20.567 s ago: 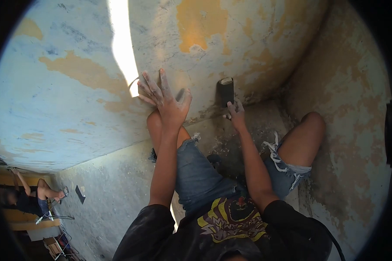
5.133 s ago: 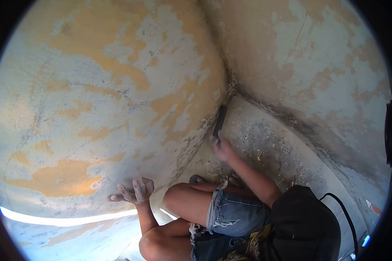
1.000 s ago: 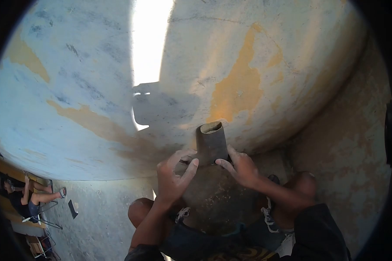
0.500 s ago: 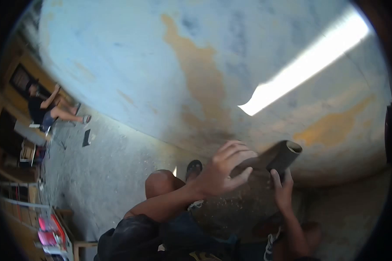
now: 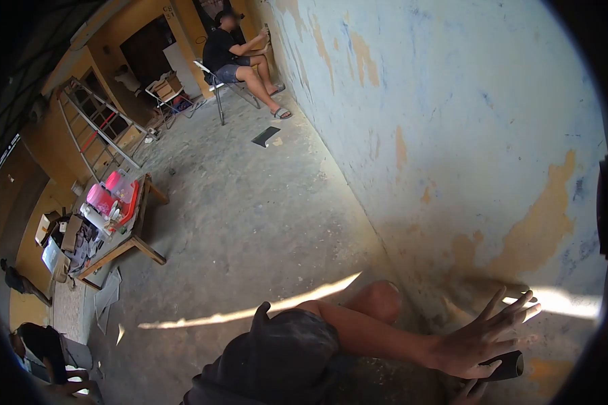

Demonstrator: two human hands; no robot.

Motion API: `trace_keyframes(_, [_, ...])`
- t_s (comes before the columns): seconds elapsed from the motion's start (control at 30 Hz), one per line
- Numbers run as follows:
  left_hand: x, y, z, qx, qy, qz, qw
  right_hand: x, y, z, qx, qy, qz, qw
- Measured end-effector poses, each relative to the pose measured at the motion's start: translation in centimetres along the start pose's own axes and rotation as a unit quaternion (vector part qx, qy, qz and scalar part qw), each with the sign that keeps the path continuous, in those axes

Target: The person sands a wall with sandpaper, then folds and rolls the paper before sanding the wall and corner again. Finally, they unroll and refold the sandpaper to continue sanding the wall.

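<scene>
My left hand [image 5: 476, 341] reaches out in front of the wall at the lower right, fingers spread apart and whitish with dust. Just below its palm is a dark, hollow roll of sandpaper [image 5: 510, 366], its open end facing right. My right hand [image 5: 469, 391] shows only in part at the bottom edge, its fingers against the near end of the roll; the left hand and the frame edge hide the rest. Beside both hands rises the pale blue wall [image 5: 446, 155], with tan patches where paint is gone.
A person [image 5: 230, 57] sits on a folding chair by the far wall. A dark sheet [image 5: 266, 137] lies on the concrete floor [image 5: 236, 223]. To the left stand a cluttered wooden table [image 5: 142, 233] and a stepladder [image 5: 101, 128]. Another person [image 5: 44, 351] is at lower left.
My view has swung left and up, bringing the table and ladder into sight. The left hand has spread its fingers over the roll; the right hand is now mostly out of frame.
</scene>
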State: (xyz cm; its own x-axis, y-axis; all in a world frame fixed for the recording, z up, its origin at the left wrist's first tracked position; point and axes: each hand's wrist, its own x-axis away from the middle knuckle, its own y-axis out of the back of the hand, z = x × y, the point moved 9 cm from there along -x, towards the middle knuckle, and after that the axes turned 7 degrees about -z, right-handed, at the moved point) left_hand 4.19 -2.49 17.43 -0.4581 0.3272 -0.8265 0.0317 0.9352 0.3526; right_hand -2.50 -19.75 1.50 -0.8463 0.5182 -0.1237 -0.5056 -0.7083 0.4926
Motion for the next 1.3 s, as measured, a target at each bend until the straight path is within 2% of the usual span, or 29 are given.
trace_keyframes(0.03, [0.0,-0.2,0.5,-0.019,0.017,0.01,1.0,0.1,-0.6,0.3,0.029,0.015,0.027,0.999])
trace_keyframes(0.1, [0.4,-0.1,1.8,-0.044,0.05,0.023,0.998,-0.3,-0.5,0.7,0.029,0.012,0.015,0.999])
trace_keyframes(0.17, [1.2,-0.5,3.1,-0.067,0.09,0.051,0.992,-0.6,0.4,-0.4,-0.029,-0.04,-0.024,0.998])
trace_keyframes(0.2, [1.1,-0.4,3.1,-0.092,0.077,0.036,0.992,-0.6,0.4,-2.4,-0.049,-0.125,-0.031,0.99])
trace_keyframes(0.33, [0.7,0.2,2.8,-0.101,0.064,0.008,0.993,-0.9,0.7,-2.7,-0.058,-0.076,-0.007,0.995])
trace_keyframes(0.47, [0.1,0.4,2.4,-0.106,0.078,0.026,0.991,-0.9,1.5,-4.0,-0.082,-0.102,-0.017,0.991])
trace_keyframes(0.53, [-0.3,0.0,2.3,-0.107,0.077,0.035,0.991,-0.7,-0.3,-8.5,-0.212,-0.183,-0.031,0.959])
trace_keyframes(0.6, [-0.3,-0.6,2.5,-0.094,0.078,0.056,0.991,-1.0,-0.7,-5.4,-0.282,-0.092,0.017,0.955])
trace_keyframes(0.63, [0.2,-1.4,2.6,-0.08,0.092,0.076,0.99,-0.9,0.3,-1.1,-0.269,-0.051,-0.037,0.961])
trace_keyframes(0.77, [1.1,-1.8,2.3,-0.116,0.076,0.087,0.987,-0.4,0.7,-5.2,-0.259,-0.155,-0.058,0.951])
trace_keyframes(0.87, [0.7,-2.2,1.1,-0.127,0.05,0.103,0.985,0.6,0.5,-4.5,-0.316,-0.133,-0.025,0.939])
trace_keyframes(0.9, [0.5,-2.5,0.9,-0.156,0.041,0.114,0.98,0.3,1.9,-5.0,-0.316,-0.133,-0.048,0.938])
trace_keyframes(0.97, [0.5,-3.0,1.1,-0.149,0.045,0.109,0.982,0.6,1.5,-4.9,-0.303,-0.123,-0.01,0.945])
trace_keyframes(1.0, [0.6,-2.6,1.4,-0.148,0.055,0.095,0.983,0.5,1.8,-6.1,-0.287,-0.158,-0.031,0.944])
trace_keyframes(1.07, [0.8,-2.7,1.4,-0.137,0.05,0.098,0.984,1.0,2.1,-6.4,-0.289,-0.159,-0.048,0.943])
trace_keyframes(1.23, [0.8,-3.1,0.4,-0.095,0.036,0.071,0.992,1.1,3.7,-4.6,-0.235,-0.095,-0.048,0.966])
trace_keyframes(1.3, [1.0,-4.0,0.4,-0.115,0.044,0.105,0.987,1.2,2.9,-6.4,-0.2,-0.142,-0.051,0.968])
